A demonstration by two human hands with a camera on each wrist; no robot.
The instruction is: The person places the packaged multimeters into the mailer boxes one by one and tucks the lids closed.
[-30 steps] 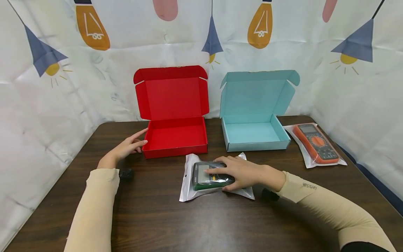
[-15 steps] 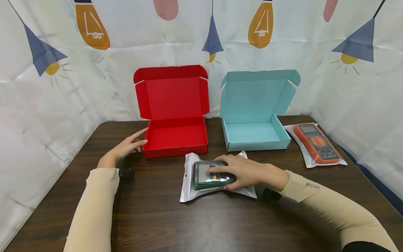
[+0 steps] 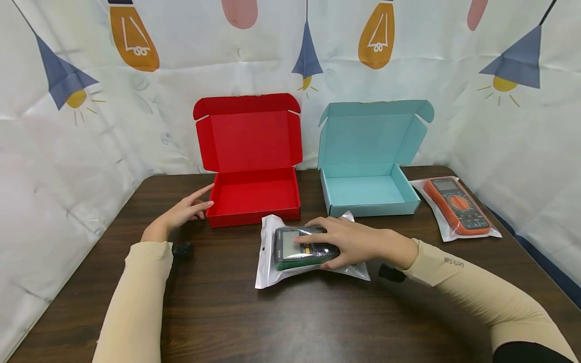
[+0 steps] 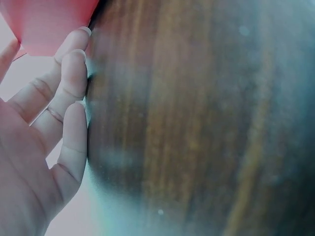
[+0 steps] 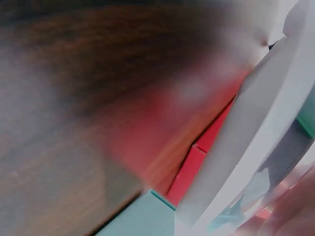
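A green multimeter with a grey screen (image 3: 290, 246) lies inside a clear plastic bag (image 3: 268, 272) in front of the two boxes. From above, my right hand (image 3: 349, 242) grips the bagged meter, thumb on the near side and fingers across the top and far side. In the right wrist view the white bag (image 5: 246, 132) fills much of the right side, with part of the hand (image 5: 290, 211) at the lower corner. My left hand (image 3: 183, 212) rests at the left wall of the open red box (image 3: 251, 218), its index finger extended to the rim; the left wrist view shows relaxed fingers (image 4: 74, 132).
An open light blue box (image 3: 374, 209) stands right of the red one, lid raised. An orange multimeter (image 3: 458, 206) in a clear bag lies at the far right of the dark wooden table (image 3: 227, 312). A printed white cloth (image 3: 254, 65) hangs behind.
My right hand and the bagged green multimeter have shifted slightly toward the boxes, and the bag's left end has moved a little left. The left hand stays at the red box.
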